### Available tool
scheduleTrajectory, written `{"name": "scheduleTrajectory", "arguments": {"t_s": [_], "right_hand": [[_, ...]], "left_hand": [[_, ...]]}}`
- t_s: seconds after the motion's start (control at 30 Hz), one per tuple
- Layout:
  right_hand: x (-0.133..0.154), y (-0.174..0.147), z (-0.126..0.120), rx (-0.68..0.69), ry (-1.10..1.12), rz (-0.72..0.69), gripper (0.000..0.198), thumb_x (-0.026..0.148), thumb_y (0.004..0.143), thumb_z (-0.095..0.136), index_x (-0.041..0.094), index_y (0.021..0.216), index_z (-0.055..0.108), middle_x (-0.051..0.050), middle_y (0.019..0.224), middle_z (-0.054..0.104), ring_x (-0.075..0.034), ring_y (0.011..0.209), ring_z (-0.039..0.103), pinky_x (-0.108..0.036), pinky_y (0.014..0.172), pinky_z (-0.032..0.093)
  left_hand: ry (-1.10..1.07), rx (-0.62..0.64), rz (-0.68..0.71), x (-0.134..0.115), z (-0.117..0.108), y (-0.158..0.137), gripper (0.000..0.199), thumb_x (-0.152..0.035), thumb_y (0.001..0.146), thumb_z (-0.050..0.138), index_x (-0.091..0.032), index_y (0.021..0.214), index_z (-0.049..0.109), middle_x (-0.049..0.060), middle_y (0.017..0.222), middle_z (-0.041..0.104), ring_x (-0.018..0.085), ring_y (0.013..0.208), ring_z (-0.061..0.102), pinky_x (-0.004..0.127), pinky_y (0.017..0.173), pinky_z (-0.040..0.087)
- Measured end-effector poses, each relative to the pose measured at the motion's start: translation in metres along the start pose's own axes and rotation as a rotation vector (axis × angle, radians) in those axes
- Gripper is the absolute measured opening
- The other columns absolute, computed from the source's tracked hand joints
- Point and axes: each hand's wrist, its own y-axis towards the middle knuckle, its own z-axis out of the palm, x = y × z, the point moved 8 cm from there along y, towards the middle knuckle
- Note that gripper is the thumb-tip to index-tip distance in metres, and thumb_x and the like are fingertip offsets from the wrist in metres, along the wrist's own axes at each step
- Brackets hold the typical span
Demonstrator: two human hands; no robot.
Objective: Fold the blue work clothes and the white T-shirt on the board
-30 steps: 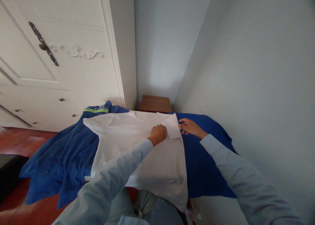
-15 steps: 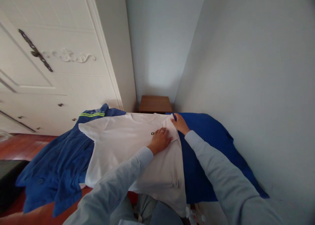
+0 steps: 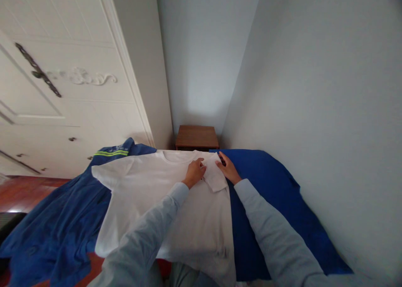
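Note:
A white T-shirt (image 3: 141, 195) lies spread out with its collar away from me. Its right-side sleeve (image 3: 216, 179) is folded inward over the body. My left hand (image 3: 195, 171) is on the shirt beside the collar, fingers bent and a little apart, covering the printed letters. At the folded shoulder edge, my right hand (image 3: 230, 169) has its thumb on the white cloth and its fingers at the edge. Under the shirt, blue garments show: one with a yellow-green stripe (image 3: 111, 153) on the left, and plain blue cloth (image 3: 266, 190) on the right.
A white cabinet (image 3: 78, 115) with dark handles stands at the left. Beyond the clothes is a small brown wooden stand (image 3: 197, 137) in the corner. A grey wall (image 3: 329, 111) rises close on the right. Reddish floor (image 3: 34, 190) shows at the left.
My left hand has lifted from lying flat on the print and shifted up and left toward the collar. The folded sleeve flap now shows more plainly. My right hand stays at the shoulder edge.

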Motion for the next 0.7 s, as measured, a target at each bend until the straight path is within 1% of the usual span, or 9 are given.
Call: {"name": "scheduleTrajectory", "arguments": {"t_s": [0.1, 0.2, 0.27, 0.33, 0.4, 0.47, 0.57, 0.63, 0.7], "right_hand": [[0.000, 0.000, 0.002, -0.005, 0.010, -0.058, 0.066, 0.037, 0.085, 0.067, 0.019, 0.147, 0.053, -0.016, 0.144, 0.058, -0.030, 0.130, 0.057, -0.047, 0.110, 0.046], [-0.003, 0.000, 0.003, -0.014, -0.012, -0.061, 0.062, 0.034, 0.084, 0.067, 0.019, 0.143, 0.055, -0.015, 0.137, 0.062, -0.029, 0.124, 0.060, -0.047, 0.106, 0.049], [-0.005, 0.000, 0.004, -0.011, -0.015, -0.056, 0.061, 0.033, 0.085, 0.066, 0.020, 0.143, 0.055, -0.015, 0.134, 0.064, -0.028, 0.119, 0.063, -0.046, 0.101, 0.052], [-0.005, 0.000, 0.004, -0.004, -0.023, -0.068, 0.059, 0.033, 0.085, 0.066, 0.020, 0.142, 0.056, -0.015, 0.133, 0.064, -0.028, 0.119, 0.063, -0.047, 0.101, 0.053], [-0.003, 0.000, 0.005, 0.001, -0.038, -0.083, 0.056, 0.032, 0.085, 0.065, 0.020, 0.139, 0.057, -0.014, 0.133, 0.063, -0.028, 0.119, 0.062, -0.048, 0.101, 0.052], [-0.002, 0.000, 0.005, 0.006, -0.060, -0.098, 0.053, 0.030, 0.086, 0.063, 0.019, 0.137, 0.059, -0.014, 0.132, 0.064, -0.028, 0.118, 0.062, -0.049, 0.102, 0.052], [0.000, 0.000, 0.005, 0.018, -0.102, -0.120, 0.052, 0.025, 0.085, 0.059, 0.019, 0.137, 0.060, -0.014, 0.132, 0.063, -0.027, 0.117, 0.062, -0.048, 0.103, 0.051], [0.001, -0.001, 0.005, 0.035, -0.134, -0.134, 0.055, 0.019, 0.083, 0.055, 0.020, 0.138, 0.059, -0.014, 0.133, 0.062, -0.026, 0.118, 0.062, -0.046, 0.102, 0.051], [0.003, -0.001, 0.007, 0.056, -0.169, -0.148, 0.061, 0.015, 0.081, 0.052, 0.021, 0.141, 0.057, -0.013, 0.135, 0.061, -0.025, 0.119, 0.061, -0.044, 0.102, 0.052]], "left_hand": [[-0.050, -0.025, -0.029, 0.000, -0.008, -0.003, 0.040, -0.018, 0.092, 0.057, -0.015, 0.132, 0.060, 0.007, 0.100, 0.074, 0.019, 0.094, 0.070, 0.029, 0.089, 0.052], [-0.063, -0.063, -0.067, 0.006, -0.019, -0.008, 0.043, -0.017, 0.091, 0.056, -0.014, 0.134, 0.057, 0.006, 0.103, 0.072, 0.017, 0.092, 0.069, 0.028, 0.087, 0.053], [-0.046, -0.078, -0.086, 0.010, -0.024, -0.011, 0.047, -0.012, 0.086, 0.058, -0.013, 0.133, 0.058, 0.007, 0.106, 0.071, 0.018, 0.096, 0.068, 0.028, 0.089, 0.052], [-0.015, -0.085, -0.098, 0.012, -0.025, -0.015, 0.051, -0.008, 0.081, 0.060, -0.012, 0.131, 0.059, 0.010, 0.111, 0.069, 0.021, 0.102, 0.067, 0.030, 0.093, 0.051], [0.028, -0.096, -0.106, 0.012, -0.024, -0.020, 0.053, -0.007, 0.079, 0.060, -0.010, 0.133, 0.059, 0.016, 0.122, 0.065, 0.024, 0.109, 0.066, 0.034, 0.096, 0.051], [0.077, -0.111, -0.094, 0.009, -0.022, -0.025, 0.055, -0.008, 0.082, 0.057, -0.009, 0.136, 0.057, 0.022, 0.137, 0.056, 0.030, 0.119, 0.062, 0.042, 0.101, 0.048], [0.134, -0.096, -0.008, 0.000, -0.014, -0.031, 0.056, -0.003, 0.083, 0.053, -0.013, 0.138, 0.058, 0.022, 0.153, 0.044, 0.034, 0.136, 0.050, 0.049, 0.110, 0.041], [0.157, -0.043, 0.097, -0.007, -0.004, -0.033, 0.055, 0.000, 0.085, 0.050, -0.018, 0.135, 0.063, 0.016, 0.157, 0.043, 0.031, 0.144, 0.042, 0.046, 0.115, 0.037], [0.186, 0.029, 0.213, -0.014, 0.008, -0.036, 0.051, 0.001, 0.088, 0.048, -0.021, 0.129, 0.067, 0.011, 0.155, 0.048, 0.025, 0.148, 0.039, 0.042, 0.118, 0.035]]}}
